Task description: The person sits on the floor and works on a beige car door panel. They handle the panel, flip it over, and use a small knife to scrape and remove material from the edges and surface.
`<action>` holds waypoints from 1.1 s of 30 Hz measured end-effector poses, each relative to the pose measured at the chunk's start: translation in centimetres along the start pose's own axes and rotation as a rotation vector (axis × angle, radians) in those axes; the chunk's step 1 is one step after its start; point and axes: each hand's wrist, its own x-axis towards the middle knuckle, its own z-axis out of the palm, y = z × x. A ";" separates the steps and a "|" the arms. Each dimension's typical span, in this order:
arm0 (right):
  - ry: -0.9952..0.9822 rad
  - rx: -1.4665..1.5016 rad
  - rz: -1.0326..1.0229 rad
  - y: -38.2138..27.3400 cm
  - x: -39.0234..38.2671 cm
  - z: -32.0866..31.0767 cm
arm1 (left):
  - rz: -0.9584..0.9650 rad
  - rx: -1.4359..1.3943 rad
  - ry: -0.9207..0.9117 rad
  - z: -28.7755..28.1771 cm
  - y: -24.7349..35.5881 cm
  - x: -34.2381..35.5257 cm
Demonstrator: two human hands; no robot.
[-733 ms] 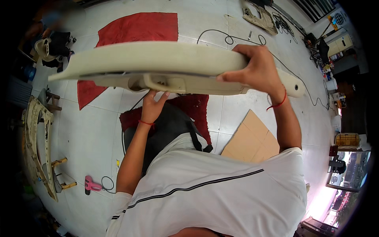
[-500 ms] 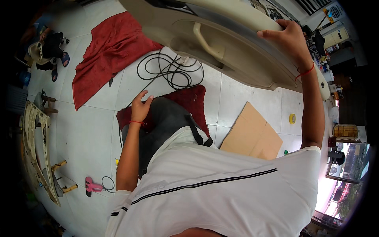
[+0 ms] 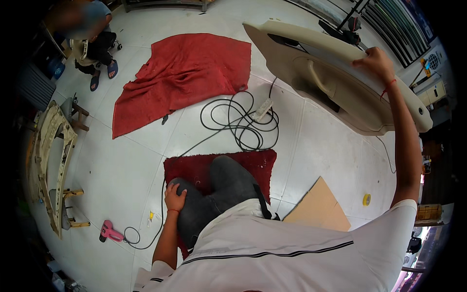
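Observation:
A beige car door panel with a curved pull handle is held up at the right, tilted. Its top edge is in the grip of my right hand, with the arm stretched out; the fingertips behind the edge are partly hidden. My left hand lies on my left knee with its fingers spread and nothing in it. Both my knees are on a dark red mat.
Ahead lie a red cloth and a coiled black cable with a white power strip. Cardboard and yellow tape are at the right. At left are a pink heat gun, another frame-like panel and a seated person.
The door panel, still in my right hand, now appears farther right and more fully in view. My left hand has come down from the air onto my knee. The whole view has shifted.

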 end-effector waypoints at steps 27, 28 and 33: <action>-0.666 1.783 1.166 -14.8 15.9 42.2 | 0.099 0.105 -0.150 -1.3 6.5 25.0; -0.629 1.786 1.150 -15.0 12.9 43.7 | 0.196 0.070 -0.091 -0.6 8.7 31.6; -0.517 1.970 1.251 -20.9 3.8 48.2 | 0.173 0.301 0.118 7.0 12.8 58.1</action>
